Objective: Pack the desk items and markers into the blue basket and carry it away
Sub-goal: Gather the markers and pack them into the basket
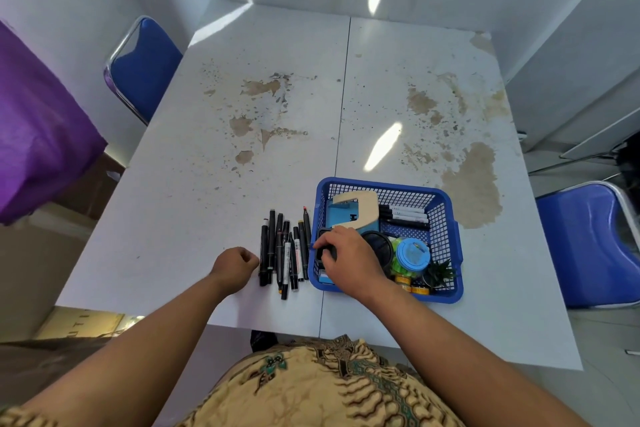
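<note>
The left grip (235, 265) is curled, empty, on the surface (207, 201) beside the loose markers (284, 250). The right grip (346, 260) is clamped on a small black item (325, 251) inside the blue basket (381, 184). Light, stiff, roll-prone markers are judged best bundled mid-barrel.

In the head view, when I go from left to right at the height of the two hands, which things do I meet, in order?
Left hand → loose markers on the table → right hand, gripping a black object at the blue basket's left end → blue-lidded jar → small green plant → blue chair.
</note>
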`<action>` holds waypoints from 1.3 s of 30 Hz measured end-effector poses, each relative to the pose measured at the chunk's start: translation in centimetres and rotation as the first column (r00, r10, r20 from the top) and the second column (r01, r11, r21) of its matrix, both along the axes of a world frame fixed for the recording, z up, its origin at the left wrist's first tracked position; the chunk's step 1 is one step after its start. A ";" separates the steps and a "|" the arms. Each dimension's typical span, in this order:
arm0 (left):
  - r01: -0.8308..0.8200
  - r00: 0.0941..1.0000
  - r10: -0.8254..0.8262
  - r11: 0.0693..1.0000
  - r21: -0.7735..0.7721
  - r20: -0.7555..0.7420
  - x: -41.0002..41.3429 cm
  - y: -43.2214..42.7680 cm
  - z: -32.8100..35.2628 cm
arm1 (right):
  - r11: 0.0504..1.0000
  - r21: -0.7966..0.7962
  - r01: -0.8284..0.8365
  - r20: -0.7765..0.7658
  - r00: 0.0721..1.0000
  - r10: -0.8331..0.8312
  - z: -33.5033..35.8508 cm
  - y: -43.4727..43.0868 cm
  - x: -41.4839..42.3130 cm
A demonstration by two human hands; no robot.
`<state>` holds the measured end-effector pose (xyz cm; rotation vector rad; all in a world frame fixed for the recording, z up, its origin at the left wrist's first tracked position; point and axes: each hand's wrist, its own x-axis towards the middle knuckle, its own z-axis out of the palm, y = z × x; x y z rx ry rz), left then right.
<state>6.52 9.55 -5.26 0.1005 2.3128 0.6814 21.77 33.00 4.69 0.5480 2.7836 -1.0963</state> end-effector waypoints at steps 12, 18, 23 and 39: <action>0.009 1.000 -0.009 1.000 -0.007 0.004 0.6 1.2 0.1 | 1.000 -0.020 0.006 0.024 1.000 -0.006 0.4 -0.4 0.6; 0.077 0.997 -0.077 0.997 -0.021 -0.026 0.3 1.2 0.4 | 1.000 -0.024 0.019 0.027 0.999 -0.018 0.3 -0.3 1.0; 0.113 0.992 -0.115 0.993 -0.037 -0.047 0.6 1.4 0.5 | 1.000 -0.024 0.019 0.020 1.000 -0.019 0.5 -0.5 1.3; 0.019 1.000 -0.017 0.994 0.106 -0.020 1.1 1.4 2.3 | 0.997 -0.069 0.033 -0.023 0.999 -0.035 0.9 0.3 1.2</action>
